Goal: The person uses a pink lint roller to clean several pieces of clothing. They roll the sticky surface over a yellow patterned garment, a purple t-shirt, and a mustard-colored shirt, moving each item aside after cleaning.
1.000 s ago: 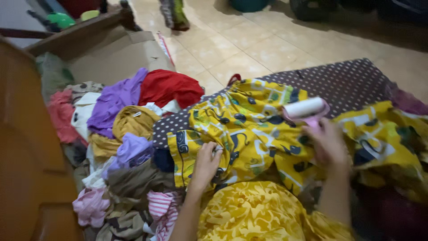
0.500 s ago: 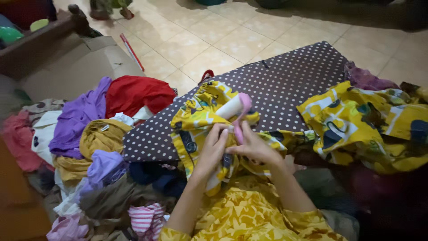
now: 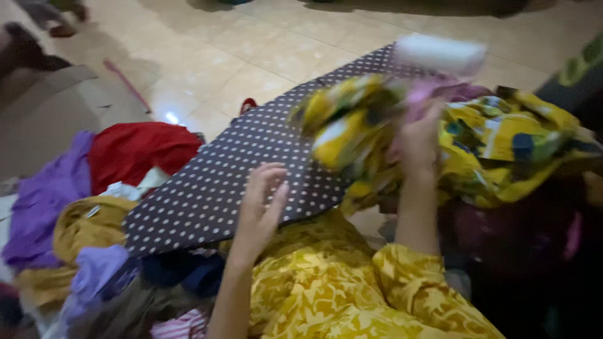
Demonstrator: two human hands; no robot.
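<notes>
A person's two bare hands work over a dark ironing board [image 3: 251, 169] covered in white polka dots, seen from above. The left hand [image 3: 260, 204] hovers over the near edge of the board with its fingers spread wide and slightly curled, holding nothing; whether the palm touches the dotted cover cannot be told. Up and to the right of it, the right hand [image 3: 419, 141] is raised and buried in a yellow patterned garment [image 3: 496, 147] with blue, white and green patches, gripping a bunch of the cloth. The garment lies heaped on the far right part of the board, blurred by motion, and spills away to the right of the gripping hand. Just above that hand sits a white lint roller [image 3: 440, 53] with a pink handle [image 3: 424, 94]; the blur hides whether the fingers also close around the handle. Below both forearms spreads the person's own yellow floral clothing [image 3: 326, 289]. To the left of the open hand, off the board's edge, lies a pile of laundry: a red cloth [image 3: 135, 150] farthest up, a purple cloth [image 3: 47, 194] beside it, a mustard cloth [image 3: 85, 232] nearer, and a lilac piece [image 3: 94, 273] lowest. Beyond the board stretches a pale tiled floor [image 3: 239, 44], with a thin pink stick [image 3: 129, 85] lying on it.
</notes>
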